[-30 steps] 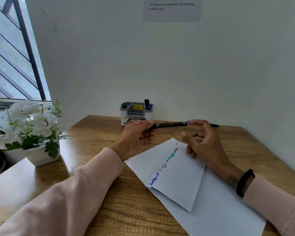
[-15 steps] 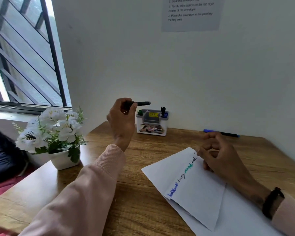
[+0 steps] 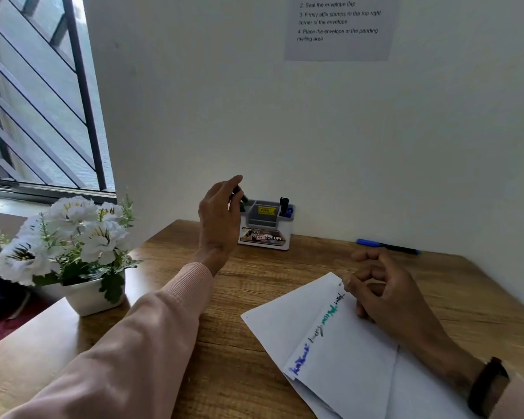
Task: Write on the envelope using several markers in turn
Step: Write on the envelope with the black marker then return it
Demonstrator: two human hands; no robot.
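A white envelope (image 3: pixel 348 364) lies tilted on the wooden table (image 3: pixel 224 313), with short words in blue, black and green along its upper-left edge. My right hand (image 3: pixel 384 291) rests on its far corner, fingers loosely curled and holding nothing. My left hand (image 3: pixel 221 216) is raised at the left end of a small grey-and-white marker holder (image 3: pixel 265 234) by the wall. Its fingers close around a black marker (image 3: pixel 240 195), mostly hidden, right over the holder's left compartment. A blue-capped marker (image 3: pixel 386 245) lies on the table at the back right.
The holder also has a black marker (image 3: pixel 283 204) and a blue cap (image 3: pixel 289 211) standing in its right side. A white pot of white flowers (image 3: pixel 73 246) stands at the left. A wall and a printed notice (image 3: pixel 339 25) close the back; a barred window is left.
My left hand took the black marker away from my right hand and carried it up and back to the holder's left end. My right hand settled onto the envelope's corner.
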